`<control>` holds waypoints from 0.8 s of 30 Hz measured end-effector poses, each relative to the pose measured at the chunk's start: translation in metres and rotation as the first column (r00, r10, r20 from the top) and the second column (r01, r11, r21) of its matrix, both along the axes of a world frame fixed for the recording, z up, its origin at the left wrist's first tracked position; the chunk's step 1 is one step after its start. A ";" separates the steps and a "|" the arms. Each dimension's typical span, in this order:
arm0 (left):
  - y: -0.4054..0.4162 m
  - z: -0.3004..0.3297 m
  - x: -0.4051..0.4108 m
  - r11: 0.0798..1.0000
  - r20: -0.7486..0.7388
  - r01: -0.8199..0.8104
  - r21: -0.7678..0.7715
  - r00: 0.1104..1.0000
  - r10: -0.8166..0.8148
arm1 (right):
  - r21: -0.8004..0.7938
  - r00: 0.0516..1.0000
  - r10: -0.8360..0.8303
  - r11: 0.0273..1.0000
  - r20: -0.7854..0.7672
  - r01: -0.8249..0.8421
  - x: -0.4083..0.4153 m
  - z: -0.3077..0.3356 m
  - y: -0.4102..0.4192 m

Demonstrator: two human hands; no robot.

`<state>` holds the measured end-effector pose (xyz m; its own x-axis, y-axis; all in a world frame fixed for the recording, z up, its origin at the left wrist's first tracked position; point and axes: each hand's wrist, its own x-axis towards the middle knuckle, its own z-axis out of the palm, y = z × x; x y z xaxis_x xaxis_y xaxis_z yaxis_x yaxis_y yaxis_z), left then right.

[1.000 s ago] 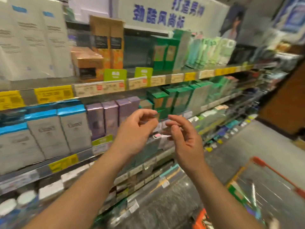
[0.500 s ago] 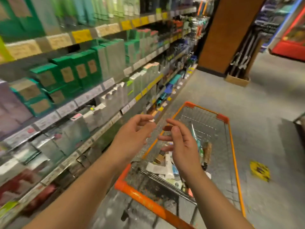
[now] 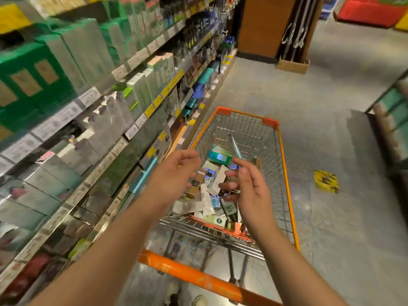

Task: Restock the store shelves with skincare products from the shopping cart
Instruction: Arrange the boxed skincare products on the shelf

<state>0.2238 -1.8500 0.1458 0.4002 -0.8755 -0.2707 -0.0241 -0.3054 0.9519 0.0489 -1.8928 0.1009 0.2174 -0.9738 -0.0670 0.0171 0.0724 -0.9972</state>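
An orange wire shopping cart (image 3: 287, 171) stands in the aisle in front of me, holding a pile of small skincare boxes and tubes (image 3: 212, 195), among them a teal box (image 3: 219, 157). My left hand (image 3: 174, 177) and my right hand (image 3: 245, 186) hover side by side above the cart's near end, fingers loosely curled and holding nothing. The store shelves (image 3: 92, 96) run along my left, packed with green, grey and white product boxes.
Yellow and white price tags line the shelf edges (image 3: 152, 109). A brown pillar (image 3: 262, 25) stands at the aisle's far end beside a rack in a cardboard tray (image 3: 292, 65). Another shelf unit (image 3: 393, 120) is on the right. A yellow sticker (image 3: 325, 181) lies on the grey floor.
The view has swung from the shelves to the right and down onto the cart. Both hands stayed empty and close together and now hang over the cart's contents.
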 end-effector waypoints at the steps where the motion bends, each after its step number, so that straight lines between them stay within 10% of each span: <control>1: -0.004 -0.004 0.001 1.000 -0.003 0.008 0.014 1.000 -0.008 | 0.005 1.000 -0.019 1.000 -0.012 0.019 -0.002 -0.004 -0.002; 24: -0.120 -0.128 0.018 0.933 -0.160 0.078 0.351 0.987 -0.022 | 0.389 0.919 0.040 0.912 -0.393 0.127 -0.004 -0.125 -0.077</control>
